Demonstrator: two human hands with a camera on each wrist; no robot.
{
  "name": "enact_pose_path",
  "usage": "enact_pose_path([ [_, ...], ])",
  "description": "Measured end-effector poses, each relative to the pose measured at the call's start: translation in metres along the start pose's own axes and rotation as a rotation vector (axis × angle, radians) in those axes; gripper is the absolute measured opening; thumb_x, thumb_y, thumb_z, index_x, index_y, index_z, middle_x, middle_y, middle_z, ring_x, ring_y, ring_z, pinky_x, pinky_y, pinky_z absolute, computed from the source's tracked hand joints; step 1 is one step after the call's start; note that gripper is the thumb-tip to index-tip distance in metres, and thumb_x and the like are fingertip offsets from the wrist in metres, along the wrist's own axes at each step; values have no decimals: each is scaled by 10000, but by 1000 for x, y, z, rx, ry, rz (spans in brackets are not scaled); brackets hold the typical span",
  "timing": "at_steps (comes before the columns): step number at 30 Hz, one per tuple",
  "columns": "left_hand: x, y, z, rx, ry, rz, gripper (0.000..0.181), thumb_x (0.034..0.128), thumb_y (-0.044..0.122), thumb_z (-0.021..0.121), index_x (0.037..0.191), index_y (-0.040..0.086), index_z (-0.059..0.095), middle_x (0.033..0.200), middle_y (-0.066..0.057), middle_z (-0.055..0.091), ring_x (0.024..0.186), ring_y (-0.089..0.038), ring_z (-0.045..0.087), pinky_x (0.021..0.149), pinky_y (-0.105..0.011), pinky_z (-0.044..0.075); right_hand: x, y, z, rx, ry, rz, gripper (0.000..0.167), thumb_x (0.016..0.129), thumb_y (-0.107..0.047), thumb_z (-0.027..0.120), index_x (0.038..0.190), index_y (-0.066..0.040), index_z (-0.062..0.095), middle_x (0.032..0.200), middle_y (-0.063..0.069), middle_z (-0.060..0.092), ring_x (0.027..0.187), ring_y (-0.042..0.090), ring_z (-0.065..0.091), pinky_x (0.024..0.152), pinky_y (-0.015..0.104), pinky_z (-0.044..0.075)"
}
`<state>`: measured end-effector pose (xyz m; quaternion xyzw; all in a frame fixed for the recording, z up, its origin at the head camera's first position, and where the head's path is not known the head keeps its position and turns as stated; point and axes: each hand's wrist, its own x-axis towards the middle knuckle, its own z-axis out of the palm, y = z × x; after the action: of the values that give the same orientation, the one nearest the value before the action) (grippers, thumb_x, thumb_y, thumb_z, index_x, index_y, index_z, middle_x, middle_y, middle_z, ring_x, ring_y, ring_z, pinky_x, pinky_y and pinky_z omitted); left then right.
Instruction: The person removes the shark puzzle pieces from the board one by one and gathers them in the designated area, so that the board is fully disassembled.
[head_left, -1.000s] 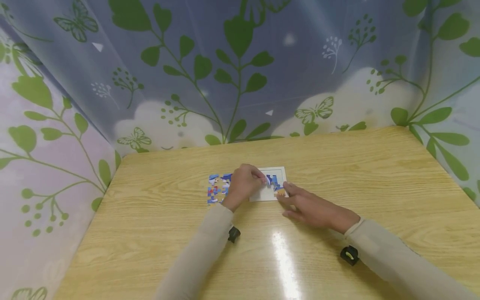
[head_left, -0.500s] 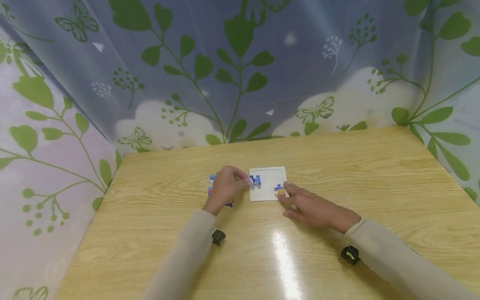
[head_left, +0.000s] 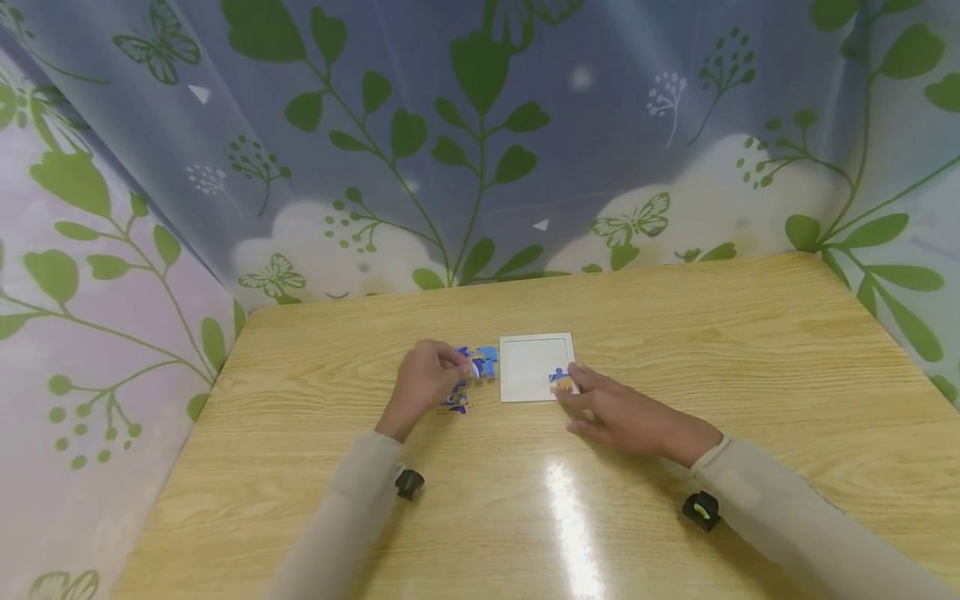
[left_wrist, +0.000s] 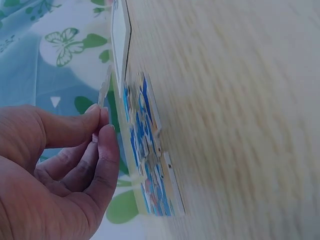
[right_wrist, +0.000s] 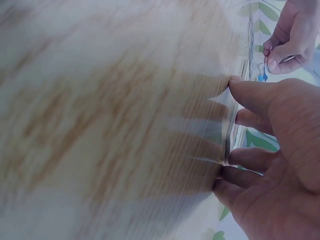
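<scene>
My left hand (head_left: 426,379) pinches a blue and white jigsaw piece (left_wrist: 104,89) between thumb and fingertips, raised off the table. Beneath and beside that hand lies a group of loose jigsaw pieces (left_wrist: 145,145), partly hidden by it in the head view. To their right is a white square puzzle tray (head_left: 525,354). In its lower right corner sits one blue and orange jigsaw piece (head_left: 559,381). My right hand (head_left: 626,414) rests at the tray's right edge, its fingers fairly straight, fingertips touching the tray.
All of it is on a wood-grain table (head_left: 697,333). A patterned curtain (head_left: 420,167) with green leaves and butterflies hangs behind the table and along its sides. Each wrist carries a small black device (head_left: 701,510).
My left hand has moved left, from over the tray to the loose pieces, carrying the pinched jigsaw piece out of the tray. My right hand has stayed at the tray's edge.
</scene>
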<state>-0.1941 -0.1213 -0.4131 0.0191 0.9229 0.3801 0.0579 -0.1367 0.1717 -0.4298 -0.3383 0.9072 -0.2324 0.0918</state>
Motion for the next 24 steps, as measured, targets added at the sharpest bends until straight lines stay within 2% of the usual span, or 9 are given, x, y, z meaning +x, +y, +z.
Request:
enact_pose_path([
  [7,-3,-2,-1,40,-16,-2,60,874,104,793,884,53,763,795,-65,700,646,-162,592,551,-255,478,-1,0,0,-1,5,5,503,1006,-166,644,1421,79,500,1540,392,243,1454,506,240,1139,584,288],
  [13,-3,-3,2,55,-27,29,49,871,90,795,875,48,769,750,-34,684,638,-156,597,557,-262,484,-1,1,0,5,6,5,505,1007,-169,642,1424,77,497,1544,386,244,1458,501,235,1142,585,284],
  [18,-2,-4,5,86,-22,55,42,867,87,800,851,54,779,736,-15,689,647,-153,608,589,-279,501,-1,1,-1,8,3,5,508,1007,-169,642,1425,80,494,1545,381,251,1460,499,235,1142,586,286],
  [24,0,-2,7,134,-19,33,63,868,120,810,853,64,786,766,3,711,695,-145,622,654,-309,519,1,0,0,13,9,-5,515,998,-155,654,1422,90,494,1533,388,273,1454,502,249,1139,590,297],
])
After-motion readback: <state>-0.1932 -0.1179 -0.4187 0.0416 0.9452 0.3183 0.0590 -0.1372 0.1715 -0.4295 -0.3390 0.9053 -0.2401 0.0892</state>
